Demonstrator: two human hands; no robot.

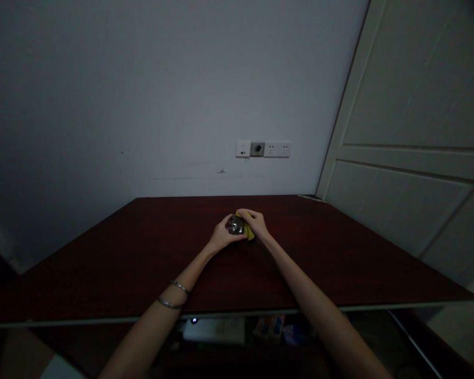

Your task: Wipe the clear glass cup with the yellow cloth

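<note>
My left hand (223,235) is closed around a small, shiny, round object (236,225), dark and glossy like a glass or metal cup; its exact kind is hard to make out in the dim light. Pressed against its right side is a yellow cloth (249,231), with my right hand (256,221) closed on it. Both hands meet over the middle of the dark red table (142,252), close to its surface. The fingertips behind the cloth are partly hidden.
A pale wall with sockets (277,150) rises behind the table. To the right stands a white panelled door (411,189). Beneath the tabletop's front edge, an open space holds a white box (215,330) and several packets. A pale strip (311,198) lies at the far right corner.
</note>
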